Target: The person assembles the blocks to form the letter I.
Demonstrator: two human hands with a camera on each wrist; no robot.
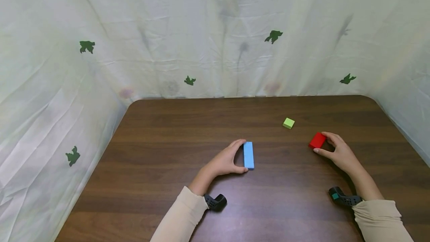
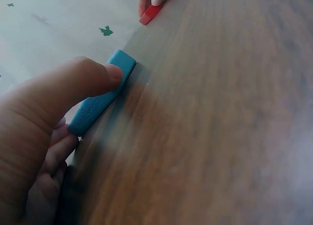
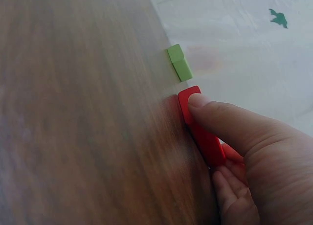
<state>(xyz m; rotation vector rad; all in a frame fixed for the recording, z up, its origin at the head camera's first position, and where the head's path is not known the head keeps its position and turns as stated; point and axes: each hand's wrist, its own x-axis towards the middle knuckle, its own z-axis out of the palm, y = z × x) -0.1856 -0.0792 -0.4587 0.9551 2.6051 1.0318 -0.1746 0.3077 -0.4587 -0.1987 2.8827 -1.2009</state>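
Observation:
A long blue block (image 1: 248, 155) lies near the middle of the brown table. My left hand (image 1: 225, 161) grips it by its two ends, thumb at the near end and fingertips at the far one. Farther right, my right hand (image 1: 339, 152) pinches a red block (image 1: 317, 140) between thumb and fingers. In the right wrist view the thumb presses one end of the red block (image 3: 203, 132), and the fingers curl at its other end. A small light green block (image 1: 288, 123) sits behind and left of the red one, apart from both hands.
The brown wooden table (image 1: 161, 137) has rounded far corners. A pale curtain (image 1: 201, 29) with green leaf shapes hangs behind it and along the sides. Each wrist wears a black camera band, seen at the left wrist band (image 1: 215, 202) and the right wrist band (image 1: 345, 198).

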